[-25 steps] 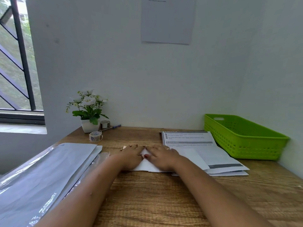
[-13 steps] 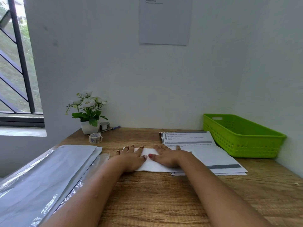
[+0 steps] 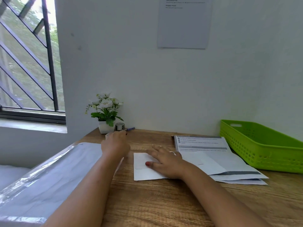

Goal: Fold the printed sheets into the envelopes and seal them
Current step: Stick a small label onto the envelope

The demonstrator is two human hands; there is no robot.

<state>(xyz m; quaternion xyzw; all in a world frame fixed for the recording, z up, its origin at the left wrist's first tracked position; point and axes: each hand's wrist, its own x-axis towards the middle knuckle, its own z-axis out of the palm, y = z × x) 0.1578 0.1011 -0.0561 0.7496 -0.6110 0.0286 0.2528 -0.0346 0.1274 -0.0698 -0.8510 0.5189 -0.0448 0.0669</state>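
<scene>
Right hand: the right hand (image 3: 165,163) lies flat, fingers straight and spread, pressing on the folded white paper (image 3: 142,174).
Left hand: the left hand (image 3: 115,143) is stretched out over the far left part of the table (image 3: 164,202), just in front of the flower pot (image 3: 105,126); seen from the back, so I cannot tell whether it grips anything. A pale round edge shows at its left side, too hidden to name.
Folded white paper: flat on the table in the middle, its right part under the right hand.
Printed sheets: a stack (image 3: 201,143) just right of the folded paper, text side up, touching or overlapping it under the hand.
Envelopes: a pile of glossy grey envelopes (image 3: 57,169) on the left, under the left forearm.
Basket: a green basket (image 3: 262,145) at the far right, beside the printed sheets.
By the wall: a tape roll (image 3: 120,126) and a pen (image 3: 130,128) next to the flower pot.
Wall: a sheet of paper (image 3: 184,22) is stuck up above the table.
</scene>
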